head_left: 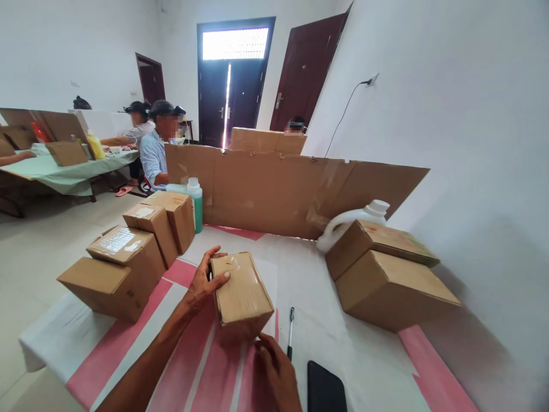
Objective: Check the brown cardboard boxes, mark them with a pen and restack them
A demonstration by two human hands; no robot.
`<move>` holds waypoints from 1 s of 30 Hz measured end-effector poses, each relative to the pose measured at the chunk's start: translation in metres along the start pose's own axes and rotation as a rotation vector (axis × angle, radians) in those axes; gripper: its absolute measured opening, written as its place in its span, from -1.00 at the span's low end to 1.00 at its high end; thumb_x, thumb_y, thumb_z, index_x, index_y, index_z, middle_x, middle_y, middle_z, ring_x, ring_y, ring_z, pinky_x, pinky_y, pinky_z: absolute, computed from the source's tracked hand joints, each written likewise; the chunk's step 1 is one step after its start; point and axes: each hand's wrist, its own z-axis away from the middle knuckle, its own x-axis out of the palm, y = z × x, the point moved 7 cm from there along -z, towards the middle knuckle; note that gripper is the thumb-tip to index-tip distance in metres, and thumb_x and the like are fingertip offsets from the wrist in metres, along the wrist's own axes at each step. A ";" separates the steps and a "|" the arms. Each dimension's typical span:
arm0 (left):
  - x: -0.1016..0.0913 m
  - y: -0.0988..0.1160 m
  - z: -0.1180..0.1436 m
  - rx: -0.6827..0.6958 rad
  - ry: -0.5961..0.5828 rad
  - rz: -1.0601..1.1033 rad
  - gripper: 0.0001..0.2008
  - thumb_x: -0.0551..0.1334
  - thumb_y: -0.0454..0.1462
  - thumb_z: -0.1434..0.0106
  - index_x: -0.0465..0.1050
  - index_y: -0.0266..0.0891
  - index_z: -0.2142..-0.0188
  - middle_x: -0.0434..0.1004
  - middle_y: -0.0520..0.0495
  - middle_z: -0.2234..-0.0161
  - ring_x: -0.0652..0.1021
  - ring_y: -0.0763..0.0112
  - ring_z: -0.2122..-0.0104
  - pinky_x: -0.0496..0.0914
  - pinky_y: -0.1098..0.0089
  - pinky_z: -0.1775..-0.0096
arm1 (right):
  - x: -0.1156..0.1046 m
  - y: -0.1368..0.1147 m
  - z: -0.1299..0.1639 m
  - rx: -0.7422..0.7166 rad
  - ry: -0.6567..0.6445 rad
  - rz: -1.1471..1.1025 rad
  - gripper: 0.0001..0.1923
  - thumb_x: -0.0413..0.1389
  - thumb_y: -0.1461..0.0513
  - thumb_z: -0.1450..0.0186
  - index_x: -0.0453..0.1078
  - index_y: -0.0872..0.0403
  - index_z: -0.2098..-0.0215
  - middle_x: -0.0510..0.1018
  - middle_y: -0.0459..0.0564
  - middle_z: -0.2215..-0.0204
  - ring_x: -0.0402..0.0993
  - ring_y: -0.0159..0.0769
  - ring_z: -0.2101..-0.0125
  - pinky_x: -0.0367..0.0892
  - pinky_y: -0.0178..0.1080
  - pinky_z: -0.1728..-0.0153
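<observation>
A small cardboard box with clear tape on its top is tilted over the table in front of me. My left hand grips its far left corner, thumb on top and fingers along the side and back. Against the near lower right corner, my right hand has its curled fingertips at the bottom edge; part of its grip is hidden. Just right of the box lies a pen, and a black phone rests by my right hand.
Several cardboard boxes line the left edge, near a bottle of green liquid. Two more boxes stand at right before a white jug. A cardboard partition closes the far side. Other people sit beyond.
</observation>
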 end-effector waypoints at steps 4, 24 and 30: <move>0.020 0.009 0.015 0.005 -0.133 -0.042 -0.21 0.43 -0.03 -0.19 0.16 -0.11 -0.30 0.40 -0.19 -0.18 0.50 0.14 -0.10 0.40 0.21 -0.13 | -0.037 -0.046 -0.016 0.110 0.102 -0.084 -0.37 0.16 -0.26 -0.20 0.57 0.01 0.05 0.67 0.16 0.02 0.58 0.15 -0.01 0.48 0.10 0.00; 0.057 -0.038 0.003 0.050 -0.348 -0.521 -0.50 0.16 0.07 -0.38 0.50 -0.14 -0.13 0.58 -0.18 -0.10 0.53 0.04 -0.09 0.36 0.06 -0.17 | -0.091 -0.066 -0.060 0.163 0.031 -0.544 -0.42 0.29 -0.24 -0.14 0.56 0.03 0.17 0.68 0.00 0.28 0.59 -0.09 0.23 0.47 -0.12 0.16; 0.025 -0.044 0.037 0.011 -0.235 -0.610 -0.56 0.17 0.05 -0.38 0.55 -0.16 -0.04 0.63 -0.22 0.03 0.59 0.06 0.05 0.47 0.09 0.00 | -0.047 -0.072 -0.055 0.136 0.089 -0.641 -0.19 0.02 -0.41 -0.21 0.51 0.04 0.00 0.68 0.12 0.10 0.57 0.07 -0.01 0.47 0.02 0.02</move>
